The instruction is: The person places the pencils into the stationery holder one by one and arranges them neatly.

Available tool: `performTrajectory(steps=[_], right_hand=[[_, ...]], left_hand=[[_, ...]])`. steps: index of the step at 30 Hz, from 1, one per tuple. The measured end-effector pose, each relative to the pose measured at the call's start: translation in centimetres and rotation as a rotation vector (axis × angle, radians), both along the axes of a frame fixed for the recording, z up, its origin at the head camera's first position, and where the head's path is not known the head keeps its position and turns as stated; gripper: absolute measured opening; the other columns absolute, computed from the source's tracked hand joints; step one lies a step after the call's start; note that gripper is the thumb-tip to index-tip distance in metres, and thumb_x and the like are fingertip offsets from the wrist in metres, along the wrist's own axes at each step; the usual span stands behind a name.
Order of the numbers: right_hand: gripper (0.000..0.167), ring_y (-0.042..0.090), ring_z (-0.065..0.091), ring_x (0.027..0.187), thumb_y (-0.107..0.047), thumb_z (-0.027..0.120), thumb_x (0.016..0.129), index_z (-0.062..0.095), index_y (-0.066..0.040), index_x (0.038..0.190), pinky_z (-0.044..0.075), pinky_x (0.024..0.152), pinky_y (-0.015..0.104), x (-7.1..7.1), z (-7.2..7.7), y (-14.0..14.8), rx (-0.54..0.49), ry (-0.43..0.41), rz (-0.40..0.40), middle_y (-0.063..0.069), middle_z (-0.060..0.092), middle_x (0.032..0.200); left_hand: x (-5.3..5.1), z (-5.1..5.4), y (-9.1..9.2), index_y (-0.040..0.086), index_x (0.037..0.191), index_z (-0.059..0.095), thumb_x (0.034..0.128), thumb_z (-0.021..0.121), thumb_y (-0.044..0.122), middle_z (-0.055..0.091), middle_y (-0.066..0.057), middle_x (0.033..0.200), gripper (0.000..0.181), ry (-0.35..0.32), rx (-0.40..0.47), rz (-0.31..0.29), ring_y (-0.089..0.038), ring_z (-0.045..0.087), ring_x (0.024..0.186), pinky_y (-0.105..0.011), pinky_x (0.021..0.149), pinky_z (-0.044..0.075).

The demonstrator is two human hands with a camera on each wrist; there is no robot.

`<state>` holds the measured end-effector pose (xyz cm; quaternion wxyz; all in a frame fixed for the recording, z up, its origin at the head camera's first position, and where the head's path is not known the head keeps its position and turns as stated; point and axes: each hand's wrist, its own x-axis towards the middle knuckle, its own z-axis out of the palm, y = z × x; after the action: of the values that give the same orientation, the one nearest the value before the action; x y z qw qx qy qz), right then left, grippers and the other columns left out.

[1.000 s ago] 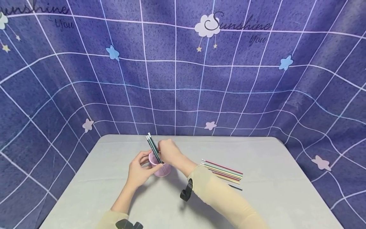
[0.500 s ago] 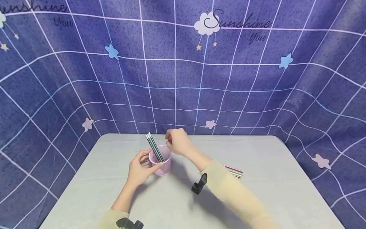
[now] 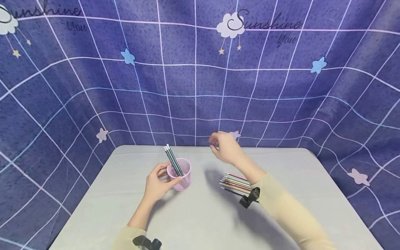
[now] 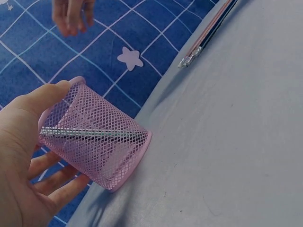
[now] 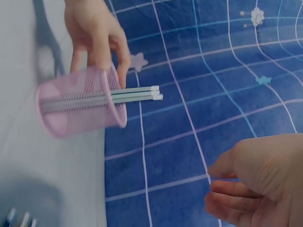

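A pink mesh pencil cup [image 3: 188,177] stands upright on the table, left of the middle in the head view. Several dark green pencils [image 3: 173,160] with white ends lean inside it toward the left. My left hand [image 3: 157,184] grips the cup from its left side, the thumb at the near rim and the fingers behind it. Over the table's far edge my right hand [image 3: 227,148] is raised, fingers loosely bent, with nothing in it. The right wrist view shows that hand [image 5: 255,184] apart from the cup [image 5: 71,120].
Below the right forearm lies a row of several pencils [image 3: 235,184] in mixed colours, partly covered by the sleeve. They rest on a pale table [image 3: 200,222]. Behind its far edge hangs a purple-blue cloth [image 3: 181,80] with grid lines and stars.
My right hand has left the mouth of the cup, rising and moving right to above the pencil row. The left hand has kept its grip on the cup.
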<state>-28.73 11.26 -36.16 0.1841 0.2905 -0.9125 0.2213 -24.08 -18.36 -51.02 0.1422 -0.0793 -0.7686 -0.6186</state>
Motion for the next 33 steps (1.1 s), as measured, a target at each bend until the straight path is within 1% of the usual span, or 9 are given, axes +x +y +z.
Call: performTrajectory(steps=[4,7,11,16,19,22,27,33], right_hand=[[0.012,0.026,0.075,0.086,-0.002,0.076,0.090,0.075,-0.001,0.102,0.069,0.080,0.037,0.2,-0.9,2.1,0.005,0.012,0.005,0.014,0.078,0.099],[0.012,0.026,0.075,0.084,0.000,0.076,0.088,0.075,0.000,0.100,0.069,0.078,0.038,0.3,-1.9,3.9,-0.001,0.020,-0.007,0.013,0.077,0.096],[0.012,0.025,0.075,0.080,0.000,0.076,0.086,0.074,-0.001,0.098,0.069,0.074,0.038,0.3,-3.4,6.0,-0.003,0.019,-0.021,0.013,0.076,0.095],[0.012,0.023,0.073,0.078,0.002,0.075,0.087,0.073,0.000,0.098,0.068,0.072,0.037,0.6,-4.8,8.0,0.014,-0.034,-0.030,0.013,0.076,0.092],[0.010,0.019,0.072,0.077,0.001,0.074,0.087,0.074,-0.001,0.097,0.067,0.072,0.035,0.8,-5.7,9.0,0.035,-0.070,-0.034,0.009,0.076,0.088],[0.008,0.017,0.071,0.074,0.001,0.073,0.087,0.074,-0.003,0.094,0.066,0.070,0.032,1.0,-6.9,9.9,0.059,-0.098,-0.042,0.005,0.075,0.082],[0.007,0.016,0.070,0.072,0.000,0.073,0.087,0.075,-0.004,0.092,0.064,0.068,0.032,1.3,-8.9,11.1,0.103,-0.135,-0.062,0.001,0.074,0.077],[0.005,0.008,0.066,0.069,-0.002,0.075,0.088,0.076,-0.004,0.092,0.063,0.067,0.029,1.4,-10.8,11.9,0.135,-0.159,-0.064,-0.002,0.074,0.075]], left_hand=[[0.1,0.0,0.0,0.001,0.132,0.065,0.0729,0.098,0.005,0.076,-0.024,0.126,0.067,0.008,-0.005,-0.006,-0.045,0.074,0.115,-0.039,0.091,0.070],[0.1,0.0,0.1,0.000,0.132,0.065,0.0734,0.098,0.006,0.075,-0.025,0.127,0.068,0.014,-0.012,-0.016,-0.045,0.074,0.116,-0.041,0.091,0.069],[0.0,-0.1,0.1,0.001,0.132,0.065,0.0733,0.098,0.006,0.075,-0.024,0.126,0.068,0.019,-0.011,-0.011,-0.045,0.074,0.115,-0.042,0.091,0.070],[0.0,-0.1,0.1,0.001,0.132,0.065,0.0735,0.098,0.005,0.075,-0.025,0.126,0.068,0.020,-0.005,-0.009,-0.045,0.074,0.116,-0.044,0.092,0.069],[0.0,0.0,0.0,-0.001,0.132,0.064,0.0733,0.098,0.004,0.075,-0.026,0.125,0.068,0.033,-0.002,-0.006,-0.046,0.074,0.115,-0.045,0.092,0.069],[0.0,0.2,-0.1,-0.003,0.132,0.064,0.0735,0.097,0.003,0.075,-0.027,0.125,0.068,0.046,-0.004,-0.004,-0.047,0.074,0.115,-0.045,0.091,0.069],[0.1,0.4,-0.1,-0.003,0.134,0.063,0.0739,0.097,0.003,0.074,-0.028,0.127,0.069,0.047,-0.013,-0.005,-0.047,0.073,0.117,-0.043,0.091,0.069],[0.4,0.4,0.2,-0.004,0.133,0.062,0.0741,0.096,0.002,0.074,-0.028,0.126,0.068,0.039,-0.008,-0.012,-0.048,0.073,0.116,-0.042,0.091,0.069]])
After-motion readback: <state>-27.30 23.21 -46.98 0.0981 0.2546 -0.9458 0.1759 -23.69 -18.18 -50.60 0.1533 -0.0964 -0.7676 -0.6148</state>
